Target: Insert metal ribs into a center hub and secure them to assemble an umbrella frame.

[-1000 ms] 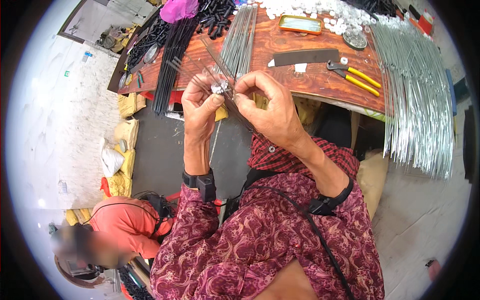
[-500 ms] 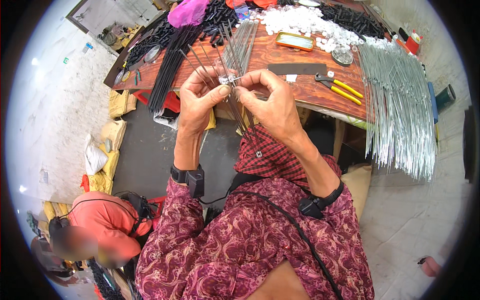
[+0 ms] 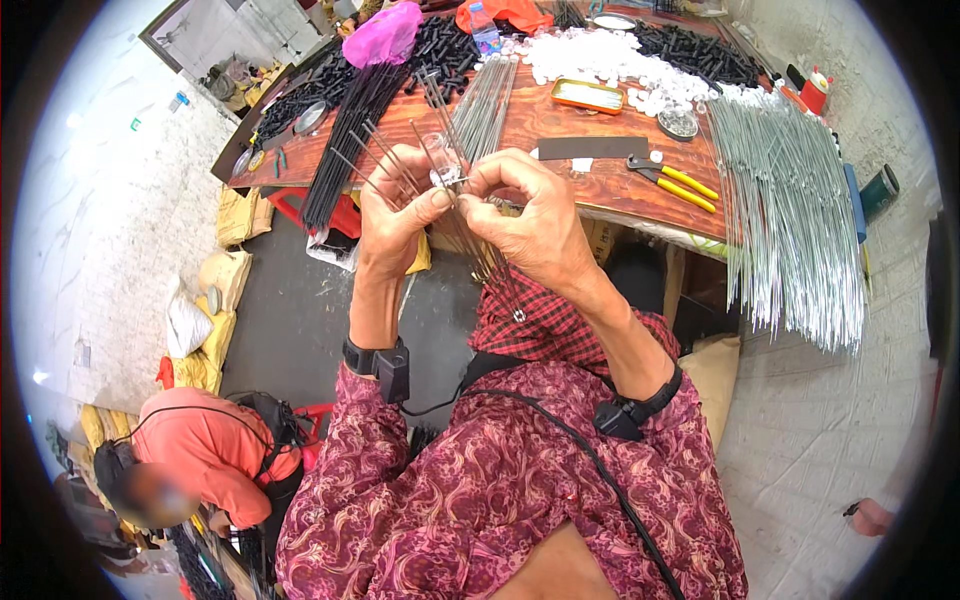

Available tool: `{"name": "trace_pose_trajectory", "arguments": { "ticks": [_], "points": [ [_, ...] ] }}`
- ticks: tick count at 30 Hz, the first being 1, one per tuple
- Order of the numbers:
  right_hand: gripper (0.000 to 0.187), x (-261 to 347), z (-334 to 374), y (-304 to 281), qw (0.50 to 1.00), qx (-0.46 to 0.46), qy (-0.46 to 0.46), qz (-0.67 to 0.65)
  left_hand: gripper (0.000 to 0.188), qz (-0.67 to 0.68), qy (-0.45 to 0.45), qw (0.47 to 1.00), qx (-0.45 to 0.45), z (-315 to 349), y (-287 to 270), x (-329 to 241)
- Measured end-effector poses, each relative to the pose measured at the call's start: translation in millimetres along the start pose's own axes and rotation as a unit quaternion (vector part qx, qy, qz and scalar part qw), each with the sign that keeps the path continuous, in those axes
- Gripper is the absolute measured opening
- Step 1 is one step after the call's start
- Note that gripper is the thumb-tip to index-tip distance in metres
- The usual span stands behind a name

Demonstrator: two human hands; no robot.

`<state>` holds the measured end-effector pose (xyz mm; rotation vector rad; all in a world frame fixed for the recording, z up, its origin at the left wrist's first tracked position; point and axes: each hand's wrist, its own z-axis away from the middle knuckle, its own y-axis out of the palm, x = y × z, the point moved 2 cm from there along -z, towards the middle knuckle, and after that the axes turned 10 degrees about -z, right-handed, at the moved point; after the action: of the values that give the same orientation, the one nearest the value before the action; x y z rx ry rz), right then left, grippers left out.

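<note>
My left hand [image 3: 398,205] is closed around a loose bundle of thin metal rods [image 3: 480,255], which fan out above it and run down to a small metal end piece near my lap. At the top of the grip sits a small clear plastic piece [image 3: 445,175], among the rods. My right hand [image 3: 530,215] meets it from the other side, thumb and forefinger pinched by a short bright pin or wire end at the clear piece. Fingers partly hide exactly what this pinch holds. Both hands are raised in front of the table's near edge.
On the wooden table [image 3: 600,190] lie yellow-handled pliers [image 3: 685,188], a dark flat strip [image 3: 592,148], a yellow tin [image 3: 587,97], white plastic parts [image 3: 590,55] and black tubes [image 3: 440,50]. Silver rods [image 3: 790,220] overhang at right, black rods [image 3: 345,150] at left. A person in coral [image 3: 215,440] bends at lower left.
The table has shifted slightly in the view. Both hands stay together at the clear piece, the right fingers a little lower, and the rods tilt slightly differently. The person at lower left has moved an arm.
</note>
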<state>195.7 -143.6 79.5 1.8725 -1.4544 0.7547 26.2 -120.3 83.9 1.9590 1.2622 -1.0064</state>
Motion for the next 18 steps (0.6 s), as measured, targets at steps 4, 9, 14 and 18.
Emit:
{"name": "trace_pose_trajectory", "arguments": {
  "ticks": [4, 9, 14, 18],
  "points": [
    [0.015, -4, -2, -1, 1.0, 0.0, 0.013, 0.004, 0.036, -0.053, -0.04, 0.997, -0.045, 0, 1, -1],
    [0.016, -12, -8, -4, 0.999, -0.003, 0.042, 0.003, 0.033, -0.042, -0.027, 0.998, -0.048, -4, -4, 5],
    [0.015, -14, -14, 2, 0.998, -0.009, 0.057, -0.017, 0.035, -0.013, -0.008, 0.998, -0.063, -5, -8, 4],
    [0.018, -9, -11, 6, 0.997, -0.06, 0.025, 0.052, 0.039, -0.047, -0.012, 0.998, -0.051, -11, -9, 12]
  ]
}}
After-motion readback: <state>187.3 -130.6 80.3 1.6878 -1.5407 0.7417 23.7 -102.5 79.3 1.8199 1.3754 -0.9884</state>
